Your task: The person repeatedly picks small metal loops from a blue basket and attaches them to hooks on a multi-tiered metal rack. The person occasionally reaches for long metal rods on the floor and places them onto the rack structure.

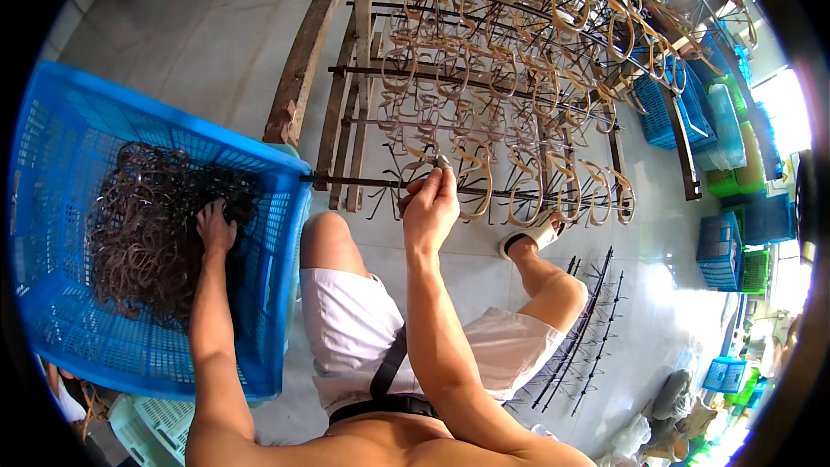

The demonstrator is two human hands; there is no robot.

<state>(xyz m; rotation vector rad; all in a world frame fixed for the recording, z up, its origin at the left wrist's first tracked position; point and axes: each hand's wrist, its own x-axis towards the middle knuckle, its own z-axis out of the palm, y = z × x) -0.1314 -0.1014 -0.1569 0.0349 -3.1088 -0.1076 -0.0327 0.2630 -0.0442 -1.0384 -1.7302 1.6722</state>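
Observation:
A blue plastic crate (164, 125) on my left holds a tangled heap of brown eyeglass frames (130, 233). My left hand (216, 227) reaches down into the heap's right side, its fingers curled among darker frames (229, 183) and partly hidden by them. In front of me, my right hand (432, 203) is raised at the nearest bar (346, 180) of a hanging rack. Its thumb and fingers pinch a pale, shiny piece of an eyeglass frame (443, 162). Beside it, tan eyeglass frames (475, 186) hang from the bar's wire hooks.
Wooden posts (298, 60) carry several tiers of bars hung with frames. Loose hooked rods (588, 329) lie on the floor at my right. Blue crates (722, 246) stand along the far right, and bags (674, 398) lie at lower right. A pale green crate (143, 424) sits behind the blue one.

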